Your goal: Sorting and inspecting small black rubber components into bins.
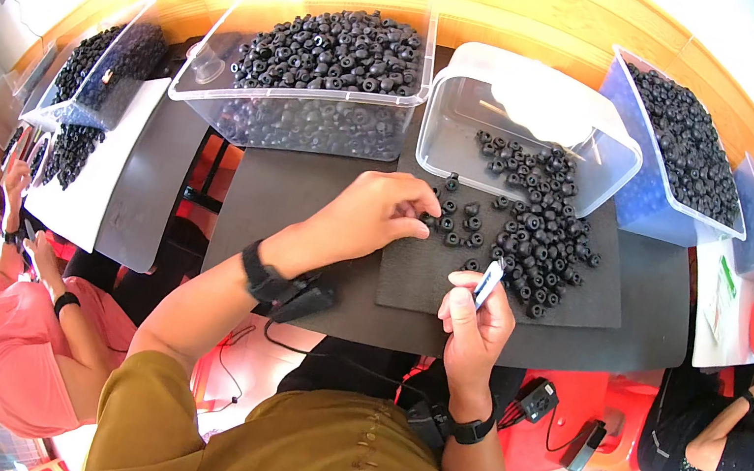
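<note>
My left hand (379, 214) reaches over the dark mat (410, 276), its thumb and index finger closing on a small black ring-shaped part (430, 218) beside several loose ones. My right hand (478, 332) grips a small cutter (488, 284), slim and pale with a bluish side, its tip pointing up and away from me. Just beyond the cutter a heap of round black parts (545, 244) with holes spreads over the mat. It runs back into a clear plastic bin (434, 130) tipped on its side, its opening toward me.
A large clear bin (321, 92) full of black parts stands back left, and another full bin (673, 195) back right. Co-workers sit on both sides, one in a pink shirt (28, 357), one in black (702, 440). A cable (308, 352) hangs below the table's front edge.
</note>
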`<state>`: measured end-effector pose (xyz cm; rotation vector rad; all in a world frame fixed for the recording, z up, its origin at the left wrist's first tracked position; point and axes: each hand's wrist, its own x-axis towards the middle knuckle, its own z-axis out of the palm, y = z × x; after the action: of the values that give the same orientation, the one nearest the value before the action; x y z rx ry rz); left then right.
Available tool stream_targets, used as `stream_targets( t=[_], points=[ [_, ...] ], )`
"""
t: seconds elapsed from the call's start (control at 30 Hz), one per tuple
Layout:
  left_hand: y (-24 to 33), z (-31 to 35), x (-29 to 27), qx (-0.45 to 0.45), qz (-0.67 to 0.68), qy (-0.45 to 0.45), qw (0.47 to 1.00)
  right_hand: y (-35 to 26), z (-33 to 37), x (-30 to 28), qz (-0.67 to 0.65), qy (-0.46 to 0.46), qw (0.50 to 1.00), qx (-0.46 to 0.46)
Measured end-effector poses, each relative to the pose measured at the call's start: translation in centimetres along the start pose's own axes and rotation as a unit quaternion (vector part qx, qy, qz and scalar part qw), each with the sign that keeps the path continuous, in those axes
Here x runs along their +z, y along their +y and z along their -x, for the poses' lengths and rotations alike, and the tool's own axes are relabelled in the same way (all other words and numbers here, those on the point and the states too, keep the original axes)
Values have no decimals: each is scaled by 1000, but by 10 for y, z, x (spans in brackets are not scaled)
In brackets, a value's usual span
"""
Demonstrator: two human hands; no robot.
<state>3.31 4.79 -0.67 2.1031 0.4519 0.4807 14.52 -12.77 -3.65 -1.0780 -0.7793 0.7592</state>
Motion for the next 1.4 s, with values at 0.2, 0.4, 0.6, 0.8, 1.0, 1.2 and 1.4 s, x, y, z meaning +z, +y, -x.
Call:
stream_targets(
  t=[0.2,0.4,0.6,0.8,1.0,1.2,1.4],
  points=[
    [14,45,-2,-135,561,6,817,4,-1,-3,111,-51,992,-29],
    [5,66,12,-108,632,23,767,-1,-2,7,172,-63,981,-58],
    [5,70,14,-106,652,42,750,-10,-5,14,252,-100,957,-101],
    [5,71,15,-99,684,19,722,-11,-5,16,260,-112,952,-117],
    [6,72,18,-106,681,20,724,-10,-5,16,277,-114,946,-123],
    [5,73,18,-100,670,3,736,-9,-5,16,289,-112,942,-130],
    [6,74,17,-104,657,14,746,-8,-5,17,292,-107,941,-131]
  ],
)
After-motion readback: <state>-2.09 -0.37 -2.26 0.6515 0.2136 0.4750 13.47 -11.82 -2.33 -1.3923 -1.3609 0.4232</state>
